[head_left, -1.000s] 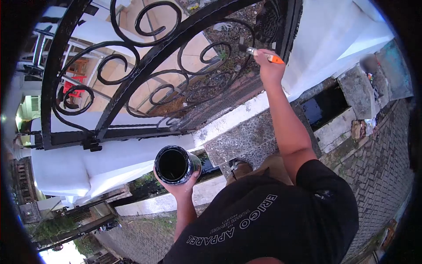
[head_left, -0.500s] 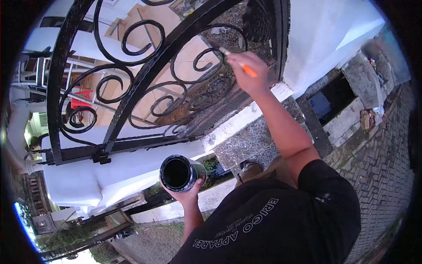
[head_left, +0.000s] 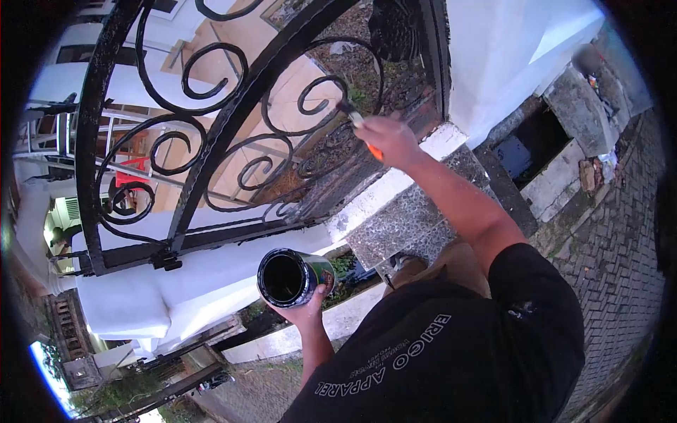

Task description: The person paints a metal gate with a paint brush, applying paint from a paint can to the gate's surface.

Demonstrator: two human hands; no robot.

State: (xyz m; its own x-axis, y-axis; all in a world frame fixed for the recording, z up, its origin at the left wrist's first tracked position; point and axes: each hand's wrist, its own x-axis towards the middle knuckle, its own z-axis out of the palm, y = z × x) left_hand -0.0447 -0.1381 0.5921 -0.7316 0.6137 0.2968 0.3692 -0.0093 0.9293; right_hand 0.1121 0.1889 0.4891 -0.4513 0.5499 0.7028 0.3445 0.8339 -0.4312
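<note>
My right hand (head_left: 389,143) grips a paintbrush (head_left: 356,117) with an orange handle end. The dark bristles are at a scroll of the black wrought-iron gate (head_left: 224,123); whether they touch it I cannot tell. Below, my left hand (head_left: 307,310) is wrapped round an open paint can (head_left: 319,275), holding it tilted with its mouth facing me. The can's rim is smeared black and its inside is dark. Curled bars fill the gate's frame, and the can is just below the gate's lower edge.
White walls (head_left: 486,63) flank the gate. A stone step (head_left: 402,222) lies below my right arm, beside an open drain (head_left: 529,158) with water. Brick paving (head_left: 613,282) runs along the right. A red chair (head_left: 132,171) and a metal ladder stand behind the gate.
My right hand has moved slightly left and down, and the brush now angles to a lower part of the scroll. The view has shifted a little; my left hand still holds the can.
</note>
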